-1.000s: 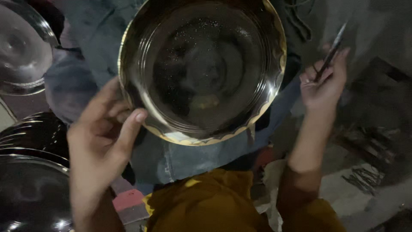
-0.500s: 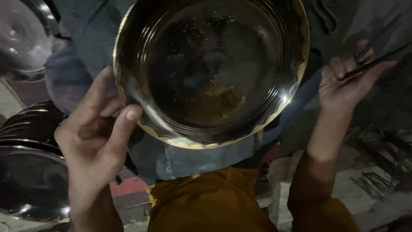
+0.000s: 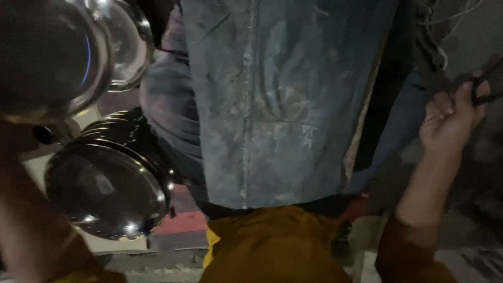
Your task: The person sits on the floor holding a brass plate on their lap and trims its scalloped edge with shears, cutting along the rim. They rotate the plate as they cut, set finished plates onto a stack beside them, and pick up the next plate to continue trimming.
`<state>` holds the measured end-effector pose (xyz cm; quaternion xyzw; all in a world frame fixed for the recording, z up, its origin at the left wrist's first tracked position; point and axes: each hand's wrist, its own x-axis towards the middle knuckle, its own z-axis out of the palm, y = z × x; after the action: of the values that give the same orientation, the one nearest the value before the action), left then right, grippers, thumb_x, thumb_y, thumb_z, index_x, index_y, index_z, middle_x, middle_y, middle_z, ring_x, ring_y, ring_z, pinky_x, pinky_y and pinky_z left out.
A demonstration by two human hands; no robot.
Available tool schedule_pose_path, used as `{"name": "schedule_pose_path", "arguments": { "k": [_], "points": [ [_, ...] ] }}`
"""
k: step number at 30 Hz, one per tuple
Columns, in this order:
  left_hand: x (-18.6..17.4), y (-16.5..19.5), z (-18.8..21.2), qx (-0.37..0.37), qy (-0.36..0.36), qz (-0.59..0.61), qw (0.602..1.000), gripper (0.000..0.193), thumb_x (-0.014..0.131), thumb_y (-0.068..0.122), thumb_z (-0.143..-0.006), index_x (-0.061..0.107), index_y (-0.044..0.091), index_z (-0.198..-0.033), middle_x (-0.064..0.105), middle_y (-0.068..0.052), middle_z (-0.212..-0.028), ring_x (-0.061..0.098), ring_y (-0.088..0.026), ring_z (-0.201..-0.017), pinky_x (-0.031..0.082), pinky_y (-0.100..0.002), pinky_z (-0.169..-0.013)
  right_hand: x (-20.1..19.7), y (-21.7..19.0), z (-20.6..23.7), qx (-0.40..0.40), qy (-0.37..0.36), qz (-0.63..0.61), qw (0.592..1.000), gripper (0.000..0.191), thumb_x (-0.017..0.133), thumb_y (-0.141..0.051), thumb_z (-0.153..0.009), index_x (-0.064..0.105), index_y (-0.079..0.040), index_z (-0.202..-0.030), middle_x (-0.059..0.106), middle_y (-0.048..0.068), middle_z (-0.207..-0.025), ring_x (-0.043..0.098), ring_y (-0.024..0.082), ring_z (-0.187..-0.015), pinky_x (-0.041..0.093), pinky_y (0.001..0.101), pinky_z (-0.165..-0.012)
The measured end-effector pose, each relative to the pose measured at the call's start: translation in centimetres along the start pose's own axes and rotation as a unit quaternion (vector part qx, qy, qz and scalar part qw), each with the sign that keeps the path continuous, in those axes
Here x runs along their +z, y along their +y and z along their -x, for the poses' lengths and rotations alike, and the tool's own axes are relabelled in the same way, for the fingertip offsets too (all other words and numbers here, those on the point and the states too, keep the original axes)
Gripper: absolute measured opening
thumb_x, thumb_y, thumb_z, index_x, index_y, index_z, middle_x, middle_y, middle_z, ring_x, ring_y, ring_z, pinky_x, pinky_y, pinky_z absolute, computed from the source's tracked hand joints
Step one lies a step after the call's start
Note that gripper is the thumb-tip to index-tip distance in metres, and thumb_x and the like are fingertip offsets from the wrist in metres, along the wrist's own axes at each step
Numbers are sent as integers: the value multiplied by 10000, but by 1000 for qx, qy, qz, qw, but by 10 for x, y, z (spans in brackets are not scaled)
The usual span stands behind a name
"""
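The steel bowl point(image 3: 47, 57) was up at the far left, blurred and close to the camera; the left hand itself was out of view, only its forearm point(image 3: 26, 220) rising below the bowl. The right hand point(image 3: 450, 118) was curled shut around a thin dark tool point(image 3: 484, 86) at the right edge. A stack of steel bowls point(image 3: 110, 183) sat low on the left, beside a worn blue cloth point(image 3: 277, 99) hanging in the middle.

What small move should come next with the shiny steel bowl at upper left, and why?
Probably lower the round shiny steel bowl onto the stack of steel bowls just below it. It is raised at the left edge, close above the stack, while the right hand is off to the side gripping a thin dark tool.
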<state>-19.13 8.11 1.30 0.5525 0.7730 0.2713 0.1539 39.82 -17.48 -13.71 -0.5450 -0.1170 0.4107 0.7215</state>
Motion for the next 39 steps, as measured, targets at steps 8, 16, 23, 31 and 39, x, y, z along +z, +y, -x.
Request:
{"name": "schedule_pose_path", "arguments": {
  "k": [8,16,23,31,39],
  "points": [
    [-10,6,-22,-76,-95,43,992,395,576,-4,-1048,527,-24,-1440,735,-228,-1162,766,-256,-940,614,-363,-741,30,-6,11,-1,26,44,999,66,614,-111,-1233,595,-162,-1270,442,-25,-773,408,95,-630,414,243,-605],
    [-23,-20,-29,-74,-242,19,967,540,689,135,-1015,448,-76,-1450,659,-247,-1214,733,-310,-1012,607,-390,-773,74,-20,24,-8,57,87,995,53,638,-101,-1251,631,-152,-1241,456,-40,-783,420,80,-654,389,215,-583],
    [-90,-94,25,-36,-292,-11,956,306,708,318,-1087,761,41,-1204,747,-159,-1011,659,-216,-874,546,-418,-787,79,-24,25,-10,23,72,997,52,616,-84,-1257,616,-134,-1243,439,-34,-788,411,85,-657,382,223,-585],
    [-128,-171,88,87,-166,-144,972,217,822,181,-1031,761,-18,-1095,756,-145,-979,723,-180,-836,569,-314,-772,64,-27,21,21,44,-19,999,154,636,1,-1179,568,-112,-1259,546,-1,-917,399,101,-645,367,238,-523],
    [-162,-203,103,133,-146,-189,962,161,676,122,-1167,666,-38,-1183,730,-133,-995,702,-207,-828,553,-305,-744,45,-36,25,-10,12,79,997,213,681,52,-1143,559,-24,-1301,523,3,-894,481,107,-662,409,270,-586]
  ]
}}
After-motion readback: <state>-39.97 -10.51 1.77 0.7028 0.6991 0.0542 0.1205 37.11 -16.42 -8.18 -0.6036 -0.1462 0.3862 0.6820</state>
